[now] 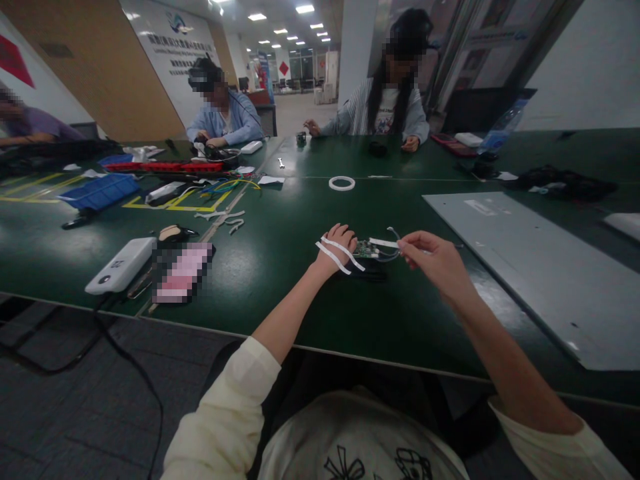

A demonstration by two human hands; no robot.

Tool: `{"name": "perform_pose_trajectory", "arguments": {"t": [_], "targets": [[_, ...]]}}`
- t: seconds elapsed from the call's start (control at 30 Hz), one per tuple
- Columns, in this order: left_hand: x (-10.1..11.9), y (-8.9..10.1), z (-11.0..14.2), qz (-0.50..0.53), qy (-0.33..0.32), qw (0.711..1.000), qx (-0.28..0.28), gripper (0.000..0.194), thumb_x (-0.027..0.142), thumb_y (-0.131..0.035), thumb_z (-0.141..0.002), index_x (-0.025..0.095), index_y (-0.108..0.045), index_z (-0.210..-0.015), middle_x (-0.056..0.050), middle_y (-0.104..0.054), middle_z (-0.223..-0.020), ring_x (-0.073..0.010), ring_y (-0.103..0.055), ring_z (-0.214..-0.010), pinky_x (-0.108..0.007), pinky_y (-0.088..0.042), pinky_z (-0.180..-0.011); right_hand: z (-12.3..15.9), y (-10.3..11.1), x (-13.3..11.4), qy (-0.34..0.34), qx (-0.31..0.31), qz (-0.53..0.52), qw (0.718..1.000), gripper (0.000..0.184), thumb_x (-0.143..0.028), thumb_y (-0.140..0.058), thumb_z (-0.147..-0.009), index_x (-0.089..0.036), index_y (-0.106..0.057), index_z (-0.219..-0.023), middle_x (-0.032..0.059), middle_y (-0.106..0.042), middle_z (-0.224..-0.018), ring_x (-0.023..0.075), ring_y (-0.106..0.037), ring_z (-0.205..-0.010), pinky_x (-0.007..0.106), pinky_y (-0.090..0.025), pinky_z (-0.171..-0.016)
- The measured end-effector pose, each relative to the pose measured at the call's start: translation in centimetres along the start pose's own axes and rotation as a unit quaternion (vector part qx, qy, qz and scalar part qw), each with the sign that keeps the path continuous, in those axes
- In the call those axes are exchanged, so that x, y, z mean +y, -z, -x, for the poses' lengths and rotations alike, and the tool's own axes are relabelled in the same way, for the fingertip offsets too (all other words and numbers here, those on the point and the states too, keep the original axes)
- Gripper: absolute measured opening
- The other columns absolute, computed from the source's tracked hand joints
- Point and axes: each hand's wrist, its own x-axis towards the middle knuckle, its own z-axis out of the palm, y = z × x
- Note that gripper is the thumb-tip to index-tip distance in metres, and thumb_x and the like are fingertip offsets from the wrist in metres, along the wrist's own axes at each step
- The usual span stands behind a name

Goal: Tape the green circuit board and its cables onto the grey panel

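Observation:
My left hand [336,251] rests on the table at the left end of a small green circuit board [367,250], its fingers bent around that end. Two narrow white tape strips [334,257] lie across the back of this hand. To the right, my right hand [434,260] pinches the end of another white tape strip [384,244] between thumb and fingers. The strip's other end reaches the board's right side. A thin grey cable [391,233] curves beside the board. Something black [367,272] lies just below it, partly hidden.
A white tape roll [342,183] lies farther back. On the right is a large grey panel [540,267]. A phone [184,273], white power bank [121,265] and blue tray [100,192] are at left. Two people [225,113] sit across the table, another at far left.

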Motion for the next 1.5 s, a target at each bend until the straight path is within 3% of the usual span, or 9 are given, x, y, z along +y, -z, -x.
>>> {"name": "perform_pose_trajectory", "arguments": {"t": [0.17, 0.3, 0.4, 0.57, 0.83, 0.97, 1.17, 1.33, 1.5], "targets": [[0.0, 0.1, 0.1, 0.006, -0.002, 1.000, 0.001, 0.033, 0.030, -0.033, -0.094, 0.015, -0.057, -0.112, -0.012, -0.052, -0.128, -0.0233, -0.040, -0.128, -0.046, -0.036, -0.104, 0.8, -3.2, -1.8, -0.009, -0.068, -0.166, 0.984, 0.037, -0.034, -0.061, -0.075, -0.018, -0.053, -0.108, 0.0017, -0.066, -0.081, 0.0106, -0.058, -0.063, 0.019, -0.044, -0.051], [-0.4, 0.4, 0.1, 0.004, -0.025, 0.999, -0.036, 0.028, 0.028, -0.044, -0.090, 0.016, -0.057, -0.111, -0.010, -0.053, -0.127, -0.0221, -0.040, -0.128, -0.041, -0.032, -0.108, 1.5, -6.6, -2.7, -0.022, -0.143, -0.191, 0.971, 0.031, -0.033, -0.056, -0.078, -0.018, -0.053, -0.105, 0.0015, -0.066, -0.078, 0.0115, -0.061, -0.065, 0.019, -0.047, -0.051], [-0.7, 0.2, 0.1, 0.009, -0.040, 0.998, -0.049, 0.029, 0.026, -0.038, -0.092, 0.016, -0.057, -0.112, -0.007, -0.054, -0.128, -0.0172, -0.036, -0.131, -0.036, -0.023, -0.113, 1.8, -8.2, -2.8, -0.021, -0.170, -0.194, 0.966, 0.029, -0.029, -0.053, -0.080, -0.018, -0.051, -0.107, 0.0005, -0.065, -0.075, 0.0113, -0.061, -0.064, 0.020, -0.048, -0.051], [-0.9, -0.9, -0.2, -0.019, -0.004, 0.999, -0.041, 0.036, 0.032, -0.034, -0.094, 0.020, -0.053, -0.122, -0.005, -0.044, -0.138, -0.0202, -0.028, -0.135, -0.043, -0.025, -0.112, 2.0, -9.3, -2.3, 0.003, -0.200, -0.190, 0.961, 0.045, -0.025, -0.047, -0.083, -0.022, -0.046, -0.128, -0.0023, -0.060, -0.071, 0.0084, -0.058, -0.056, 0.018, -0.047, -0.050], [-0.8, -1.6, -1.1, -0.041, -0.008, 0.997, -0.064, 0.035, 0.031, -0.037, -0.093, 0.016, -0.054, -0.121, -0.008, -0.045, -0.138, -0.0177, -0.028, -0.136, -0.036, -0.019, -0.115, 2.2, -10.2, -1.9, -0.002, -0.230, -0.189, 0.955, 0.041, -0.030, -0.043, -0.086, -0.014, -0.055, -0.122, -0.0002, -0.059, -0.071, 0.0058, -0.052, -0.050, 0.016, -0.041, -0.044], [-0.4, -0.7, -1.0, -0.029, 0.012, 0.997, -0.067, 0.035, 0.031, -0.036, -0.094, 0.016, -0.055, -0.118, -0.009, -0.045, -0.138, -0.0199, -0.031, -0.134, -0.040, -0.024, -0.113, 2.5, -10.0, -2.0, -0.005, -0.219, -0.133, 0.967, 0.039, -0.029, -0.042, -0.087, -0.014, -0.057, -0.120, -0.0005, -0.059, -0.068, 0.0058, -0.050, -0.047, 0.017, -0.039, -0.044], [0.0, -0.2, -0.8, -0.014, 0.015, 0.998, -0.063, 0.033, 0.029, -0.037, -0.094, 0.014, -0.055, -0.117, -0.009, -0.049, -0.134, -0.0195, -0.033, -0.133, -0.040, -0.024, -0.113, 3.4, -9.6, -2.1, 0.066, -0.215, 0.010, 0.974, 0.041, -0.029, -0.038, -0.091, -0.020, -0.052, -0.129, -0.0006, -0.061, -0.067, 0.0075, -0.053, -0.048, 0.019, -0.042, -0.051], [-0.1, -0.3, -0.6, 0.000, 0.017, 0.999, -0.039, 0.034, 0.030, -0.035, -0.094, 0.016, -0.056, -0.116, -0.009, -0.049, -0.133, -0.0200, -0.036, -0.131, -0.043, -0.027, -0.111, 4.0, -9.5, -2.7, 0.099, -0.209, 0.144, 0.962, 0.043, -0.030, -0.035, -0.093, -0.022, -0.048, -0.133, -0.0014, -0.058, -0.057, 0.0112, -0.054, -0.050, 0.021, -0.040, -0.054], [0.0, 0.0, -0.5, 0.002, 0.022, 0.999, -0.042, 0.033, 0.029, -0.036, -0.094, 0.016, -0.057, -0.115, -0.009, -0.049, -0.134, -0.0208, -0.035, -0.132, -0.042, -0.028, -0.111, 4.5, -9.2, -3.3, 0.129, -0.201, 0.252, 0.938, 0.046, -0.033, -0.036, -0.093, -0.024, -0.040, -0.138, 0.0017, -0.062, -0.068, 0.0126, -0.056, -0.054, 0.020, -0.036, -0.052]]}}
